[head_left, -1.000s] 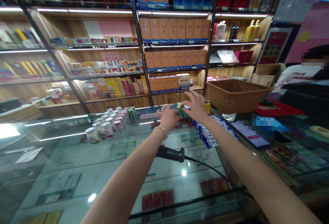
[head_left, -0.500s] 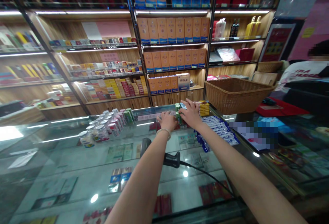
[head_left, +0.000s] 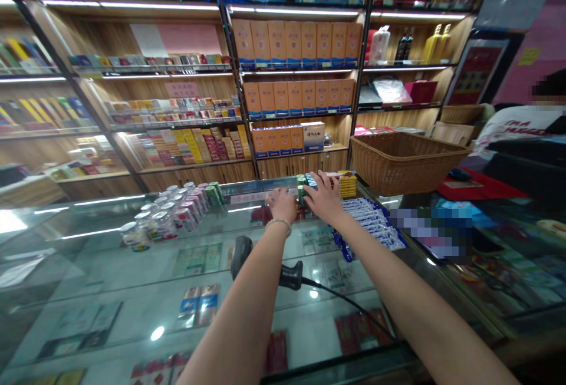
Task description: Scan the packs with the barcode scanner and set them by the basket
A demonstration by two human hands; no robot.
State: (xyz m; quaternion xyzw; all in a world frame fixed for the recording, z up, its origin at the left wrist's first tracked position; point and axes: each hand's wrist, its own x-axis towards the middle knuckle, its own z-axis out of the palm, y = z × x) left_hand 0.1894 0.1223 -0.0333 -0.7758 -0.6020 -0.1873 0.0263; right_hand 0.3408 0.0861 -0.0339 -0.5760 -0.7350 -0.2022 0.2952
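Note:
On the glass counter [head_left: 247, 220], my left hand [head_left: 282, 204] has its fingers spread, just left of some small green containers [head_left: 301, 187]. My right hand [head_left: 325, 196] reaches over these containers and a neighbouring blue-and-white group [head_left: 311, 181], its fingers apart and touching them. Yellow packs [head_left: 348, 186] lie just beyond that hand. Blue-and-white wrapped sticks [head_left: 370, 223] are spread to its right. Off to the left stand rows of small white-lidded jars [head_left: 152, 223], with pink and green containers [head_left: 214, 194] at their right end.
A black handheld scanner [head_left: 289, 275] with a cable lies under my left forearm. A wicker basket [head_left: 398, 167] stands at the back right. Shelves of boxes [head_left: 300, 99] line the wall. A person in a white shirt [head_left: 515, 128] is at the far right.
My left hand has moved slightly left, away from the green containers, and its fingers have spread. My right hand stays over the containers. The view has shifted slightly.

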